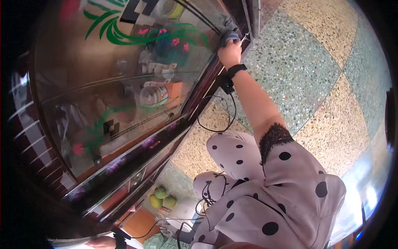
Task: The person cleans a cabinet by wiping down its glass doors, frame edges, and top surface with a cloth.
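A bunched blue-grey cloth is in my right hand, whose fingers are closed round it. That hand presses the cloth at the far corner of a dark wooden cabinet, by the edge of its glass front. A black band with a small box and a cable sits at the right wrist. At the bottom left edge, my left hand shows only in part, beside a pale rounded edge. Its fingers are mostly hidden, so their hold cannot be made out.
Behind the painted glass stand a jar, an orange box and small cups. Several green round fruits lie on the floor near an orange-brown box. A black cable loops beside my knee. Terrazzo tiles cover the floor.
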{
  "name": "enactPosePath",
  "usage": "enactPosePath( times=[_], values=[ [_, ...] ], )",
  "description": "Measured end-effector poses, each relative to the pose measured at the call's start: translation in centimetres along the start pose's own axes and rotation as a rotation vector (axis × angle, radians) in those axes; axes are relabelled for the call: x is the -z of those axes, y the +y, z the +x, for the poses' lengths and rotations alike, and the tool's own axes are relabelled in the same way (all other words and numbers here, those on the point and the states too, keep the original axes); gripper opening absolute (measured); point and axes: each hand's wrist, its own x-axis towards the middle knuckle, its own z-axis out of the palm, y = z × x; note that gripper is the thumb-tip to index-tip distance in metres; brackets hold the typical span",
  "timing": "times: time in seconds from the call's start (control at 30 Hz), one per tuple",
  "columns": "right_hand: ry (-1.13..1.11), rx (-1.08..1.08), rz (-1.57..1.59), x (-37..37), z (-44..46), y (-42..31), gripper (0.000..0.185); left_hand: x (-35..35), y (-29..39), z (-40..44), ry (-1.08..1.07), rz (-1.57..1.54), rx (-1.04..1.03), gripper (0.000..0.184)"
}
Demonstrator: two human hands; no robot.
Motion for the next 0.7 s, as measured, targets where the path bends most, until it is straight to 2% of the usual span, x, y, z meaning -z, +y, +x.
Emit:
enactPosePath(
  times=[0.1,0.27,0.33,0.43,0.57,0.63,0.67,0.7],
  values=[
    [-0.031,0.06,0.029,-2.2,-5.5,-0.1,0.048,2.6,-3.2,-0.5,0.308,0.192,0.089,0.048],
    [-0.395,0.031,0.008,-5.4,-16.7,-1.7,0.048,2.2,-2.3,-0.2,0.224,0.379,0.007,0.058],
    [-0.459,0.047,0.01,-6.6,-20.5,-2.1,0.047,1.7,-1.5,-0.1,0.188,0.435,-0.034,0.063],
    [-0.729,0.041,-0.075,-8.9,-25.5,-2.6,0.041,1.1,-0.6,0.0,0.147,0.502,-0.099,0.071],
    [-0.846,0.115,-0.243,-9.4,-28.9,-3.3,0.032,1.9,-1.2,0.0,0.109,0.545,-0.129,0.077],
    [-0.852,0.389,-0.455,-9.0,-27.7,-1.9,0.029,2.2,-0.8,0.2,0.081,0.6,-0.174,0.077],
    [-0.788,0.518,-0.508,-8.3,-26.7,-0.9,0.029,2.0,-0.6,0.2,0.07,0.634,-0.219,0.076],
    [-0.761,0.572,-0.546,-7.6,-25.1,-0.1,0.029,1.8,-0.5,0.2,0.075,0.626,-0.213,0.076]
  ],
)
